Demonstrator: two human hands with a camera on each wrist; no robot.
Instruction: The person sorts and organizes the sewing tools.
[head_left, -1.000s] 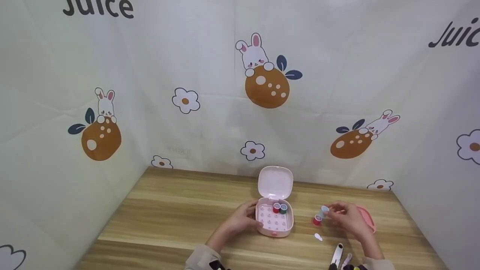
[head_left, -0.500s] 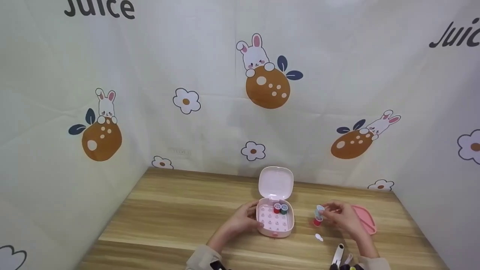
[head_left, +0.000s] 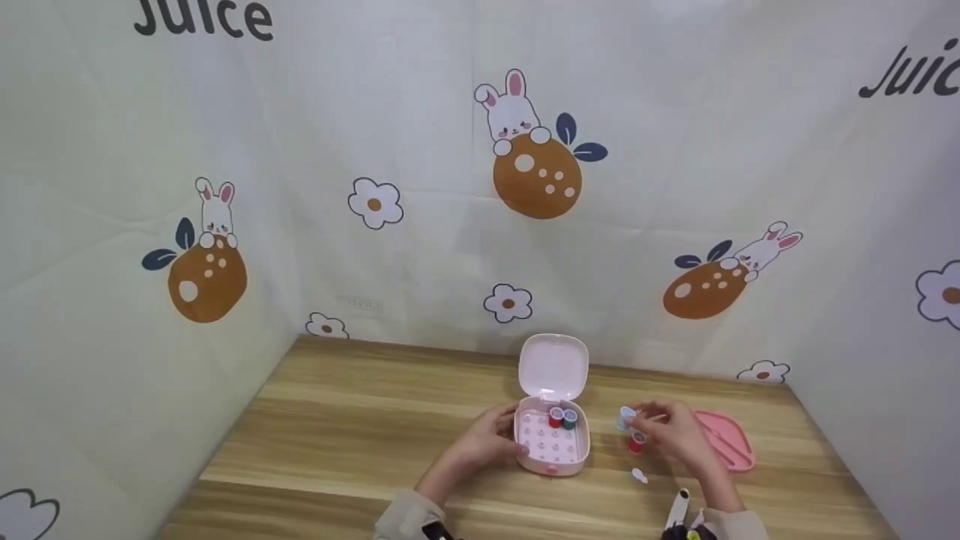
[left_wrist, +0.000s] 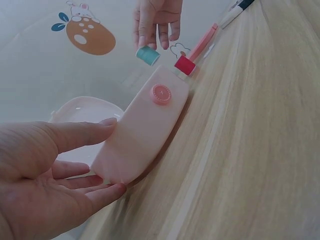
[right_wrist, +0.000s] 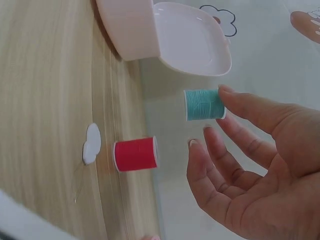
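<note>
In the head view I lose the lower end of the slim white tool (head_left: 678, 507) behind an unclear dark shape (head_left: 677, 533) at the bottom edge. The right hand (head_left: 679, 436) hides part of the teal cylindrical thread spool (head_left: 625, 413) and the coral-pink plastic tray (head_left: 729, 442). From my left wrist view I can't see inside the pale pink plastic box (left_wrist: 140, 130); the right wrist view's top edge crops it.

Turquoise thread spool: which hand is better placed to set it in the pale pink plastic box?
Right, probably: the right hand pinches the turquoise spool, while the left hand grips the box.
</note>
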